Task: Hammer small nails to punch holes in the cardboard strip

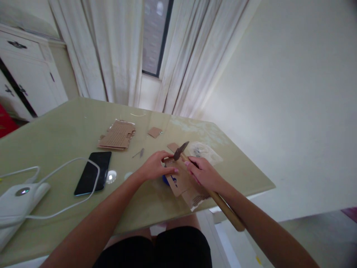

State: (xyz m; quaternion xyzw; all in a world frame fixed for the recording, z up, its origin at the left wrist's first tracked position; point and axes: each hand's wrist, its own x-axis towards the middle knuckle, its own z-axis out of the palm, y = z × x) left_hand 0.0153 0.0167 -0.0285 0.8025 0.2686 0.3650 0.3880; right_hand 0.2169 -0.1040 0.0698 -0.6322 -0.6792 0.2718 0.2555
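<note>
Hammer (224, 208), with its metal head (180, 151) at the upper end of the cardboard (182, 182) on the table (145, 208); the right hand (205, 173) is wrapped around the handle. The left hand (156, 165) lies against the cardboard, thumb apart from fingers; whether it pinches anything cannot be told. Because the head sits just beside the left fingertips, a glancing blow could bruise them; slack pressure might let the cardboard slide.

White curtains (117, 48) flank a narrow window (154, 37) between a white cabinet (29, 74) and pale wall (292, 82).
</note>
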